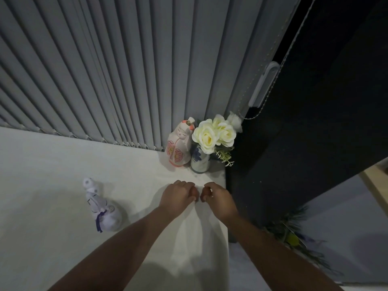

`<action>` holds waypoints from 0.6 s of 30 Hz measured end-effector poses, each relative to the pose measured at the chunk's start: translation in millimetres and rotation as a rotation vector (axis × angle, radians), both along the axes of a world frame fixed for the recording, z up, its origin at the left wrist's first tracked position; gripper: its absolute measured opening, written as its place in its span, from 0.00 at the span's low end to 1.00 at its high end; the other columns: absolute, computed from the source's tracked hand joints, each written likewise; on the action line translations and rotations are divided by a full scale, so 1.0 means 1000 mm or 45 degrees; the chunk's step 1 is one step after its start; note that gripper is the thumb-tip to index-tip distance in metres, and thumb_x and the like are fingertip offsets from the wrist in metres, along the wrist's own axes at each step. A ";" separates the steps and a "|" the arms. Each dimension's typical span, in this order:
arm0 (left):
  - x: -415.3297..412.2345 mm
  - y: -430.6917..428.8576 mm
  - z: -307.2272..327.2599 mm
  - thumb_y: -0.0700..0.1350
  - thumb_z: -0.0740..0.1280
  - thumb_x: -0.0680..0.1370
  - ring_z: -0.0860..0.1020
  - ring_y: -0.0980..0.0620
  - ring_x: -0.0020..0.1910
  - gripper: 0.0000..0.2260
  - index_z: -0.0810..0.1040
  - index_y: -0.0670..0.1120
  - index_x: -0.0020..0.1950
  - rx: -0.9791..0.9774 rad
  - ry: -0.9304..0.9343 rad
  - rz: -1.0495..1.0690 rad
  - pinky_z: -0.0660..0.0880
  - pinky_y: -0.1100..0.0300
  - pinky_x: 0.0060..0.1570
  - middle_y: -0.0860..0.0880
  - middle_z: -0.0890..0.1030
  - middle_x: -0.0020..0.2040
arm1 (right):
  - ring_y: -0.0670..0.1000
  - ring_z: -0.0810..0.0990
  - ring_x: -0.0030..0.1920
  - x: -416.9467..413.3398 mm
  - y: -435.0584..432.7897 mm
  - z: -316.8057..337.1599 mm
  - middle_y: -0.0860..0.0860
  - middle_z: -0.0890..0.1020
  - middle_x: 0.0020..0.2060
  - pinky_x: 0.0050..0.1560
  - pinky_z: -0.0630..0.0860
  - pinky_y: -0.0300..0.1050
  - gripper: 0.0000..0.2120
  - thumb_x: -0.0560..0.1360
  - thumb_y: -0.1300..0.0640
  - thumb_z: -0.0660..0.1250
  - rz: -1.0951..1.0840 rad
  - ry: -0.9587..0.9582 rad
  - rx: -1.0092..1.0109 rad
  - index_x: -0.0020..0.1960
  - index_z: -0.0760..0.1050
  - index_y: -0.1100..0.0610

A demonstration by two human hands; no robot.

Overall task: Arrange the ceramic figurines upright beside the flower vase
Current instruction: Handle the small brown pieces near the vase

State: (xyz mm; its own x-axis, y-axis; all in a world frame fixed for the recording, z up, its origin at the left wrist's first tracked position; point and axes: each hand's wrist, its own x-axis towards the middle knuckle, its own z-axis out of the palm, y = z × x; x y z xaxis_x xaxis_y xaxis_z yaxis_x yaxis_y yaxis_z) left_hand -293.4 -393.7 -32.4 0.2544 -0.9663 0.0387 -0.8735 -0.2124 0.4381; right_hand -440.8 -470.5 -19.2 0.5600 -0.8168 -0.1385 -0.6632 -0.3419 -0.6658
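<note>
1. The pink-and-white ceramic figurine with painted flowers (178, 144) stands upright, touching the blue-and-white ceramic vase of cream roses (199, 159) at the white table's (52, 169) far right corner.
2. The lavender ceramic figurine with a purple cord (100, 206) lies toppled, well left of my hands.
3. My left hand (178, 197) and right hand (217, 199) hover with fingers curled, holding nothing.

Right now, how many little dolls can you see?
2. The pink figurine stands upright right beside the flower vase in the corner. The purple figurine lies on the white table, off to the left. None seems hidden.
</note>
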 end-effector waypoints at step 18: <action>-0.006 -0.002 0.000 0.55 0.68 0.72 0.77 0.45 0.50 0.13 0.78 0.49 0.51 0.028 -0.003 -0.011 0.72 0.52 0.46 0.47 0.82 0.46 | 0.55 0.79 0.46 0.004 -0.010 -0.001 0.53 0.82 0.44 0.49 0.77 0.52 0.10 0.71 0.65 0.65 0.045 0.052 -0.016 0.51 0.75 0.57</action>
